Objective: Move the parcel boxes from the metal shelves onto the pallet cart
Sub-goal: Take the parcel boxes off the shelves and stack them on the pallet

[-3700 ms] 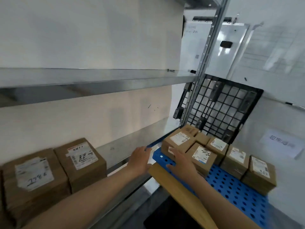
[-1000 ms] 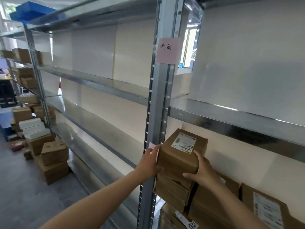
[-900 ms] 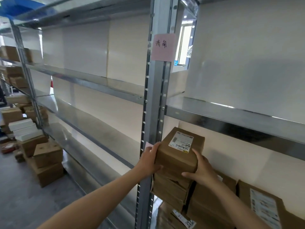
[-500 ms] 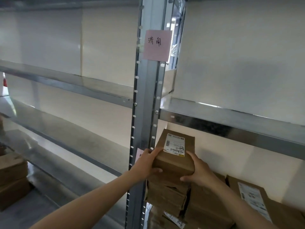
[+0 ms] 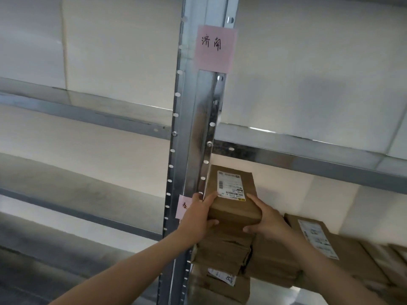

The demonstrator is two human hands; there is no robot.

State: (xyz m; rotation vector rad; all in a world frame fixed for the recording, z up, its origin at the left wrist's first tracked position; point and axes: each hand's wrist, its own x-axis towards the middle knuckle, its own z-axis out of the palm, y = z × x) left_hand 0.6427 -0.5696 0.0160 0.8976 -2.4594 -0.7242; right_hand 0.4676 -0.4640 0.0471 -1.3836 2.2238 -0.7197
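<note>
Brown cardboard is gripped from both sides: the small brown cardboard parcel box with a white shipping label (image 5: pixel 231 201) sits low and centre in the frame, held between two bare hands. The left hand (image 5: pixel 198 216) wraps its left edge, thumb on the top beside the label and fingers curled under the front face. The right hand (image 5: pixel 264 219) takes the right edge the same way, thumb up and fingers hooked below. Whether the parcel box has cleared the stack (image 5: pixel 222 249) of creased brown cartons under it or rests on it cannot be told. Right of that, more flat brown boxes (image 5: pixel 312 245) with white labels lie on the same level. Just left of the grip rises the perforated galvanised steel post (image 5: pixel 193 128), and the left hand's knuckles sit in front of it. It carries a pink paper tag (image 5: pixel 214 48) with handwriting at upper centre and a second pink tag (image 5: pixel 182 206) half hidden by that hand. A grey metal shelf (image 5: pixel 308 155) runs above the box towards the right edge. The step in hand looks like taking the top parcel off the shelf. The next move calls for drawing it straight back, clear of the post and the shelf lip, without dragging the carton beneath. The person would then turn to the pallet cart, which is out of view.
</note>
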